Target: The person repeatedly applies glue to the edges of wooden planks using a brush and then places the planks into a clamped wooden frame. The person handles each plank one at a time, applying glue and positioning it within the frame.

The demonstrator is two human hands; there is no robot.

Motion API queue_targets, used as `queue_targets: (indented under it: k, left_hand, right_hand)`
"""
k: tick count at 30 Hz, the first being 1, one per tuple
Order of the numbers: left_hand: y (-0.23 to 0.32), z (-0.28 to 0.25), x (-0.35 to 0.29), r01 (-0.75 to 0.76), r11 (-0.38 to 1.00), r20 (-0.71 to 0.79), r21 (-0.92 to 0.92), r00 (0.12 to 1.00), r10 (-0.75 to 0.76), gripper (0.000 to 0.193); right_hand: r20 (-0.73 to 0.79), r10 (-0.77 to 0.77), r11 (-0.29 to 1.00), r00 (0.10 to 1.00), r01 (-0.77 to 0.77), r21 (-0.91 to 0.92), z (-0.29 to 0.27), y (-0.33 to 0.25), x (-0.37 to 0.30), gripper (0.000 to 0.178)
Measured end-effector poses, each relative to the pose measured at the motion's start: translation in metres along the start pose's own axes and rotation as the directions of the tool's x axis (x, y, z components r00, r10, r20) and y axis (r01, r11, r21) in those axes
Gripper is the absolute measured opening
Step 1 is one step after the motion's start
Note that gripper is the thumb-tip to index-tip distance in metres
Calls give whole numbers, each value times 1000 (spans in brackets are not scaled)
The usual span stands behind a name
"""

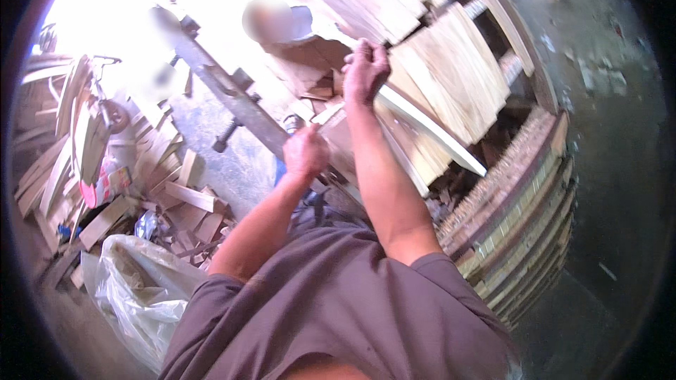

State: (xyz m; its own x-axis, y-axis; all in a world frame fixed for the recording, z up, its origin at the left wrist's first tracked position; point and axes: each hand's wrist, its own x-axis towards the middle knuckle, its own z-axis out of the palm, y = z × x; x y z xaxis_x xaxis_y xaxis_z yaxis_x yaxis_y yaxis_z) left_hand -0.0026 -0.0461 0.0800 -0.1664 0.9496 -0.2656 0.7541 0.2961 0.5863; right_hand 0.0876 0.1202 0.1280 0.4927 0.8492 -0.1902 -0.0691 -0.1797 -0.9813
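Note:
My left hand (306, 153) is closed beside a long metal bar (222, 84) fitted with bolts. A small dark metal fitting shows just past its knuckles; what the fingers grip, if anything, is hidden. Farther forward and to the right, my right hand (366, 74) has its fingers curled in over the wood, and I cannot make out what is in them. Beneath and beside my right forearm lie pale boards, among them a narrow white-edged board (433, 134) slanting toward the near right. A wider stack of planks (454, 74) rests to the right of that hand.
Scrap wood (186, 197) is heaped on the left, with a clear plastic bag (141, 295) in front of it. At the right stands a layered wooden stack (521, 239) with sawdust on its top edge. Grey floor (612, 141) lies beyond. Glare and blur hide the upper left.

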Motion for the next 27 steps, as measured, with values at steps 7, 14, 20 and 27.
queue_targets:
  k: [7,14,20,27]
  left_hand:
    - [8,-10,4,-26,999,149,-22,988,29,31]
    - [10,-10,7,-24,999,229,27,973,17,37]
    - [16,0,57,-36,998,448,-53,892,56,58]
    - [79,72,100,-284,944,267,-169,908,321,69]
  right_hand:
    - [125,108,966,986,-74,-249,89,52,19,48]
    - [260,170,967,951,-109,-232,-107,69,-54,32]
    - [-514,358,926,780,-368,86,-340,81,-61,26]
    - [-450,89,818,889,-323,-477,-471,157,13,39]
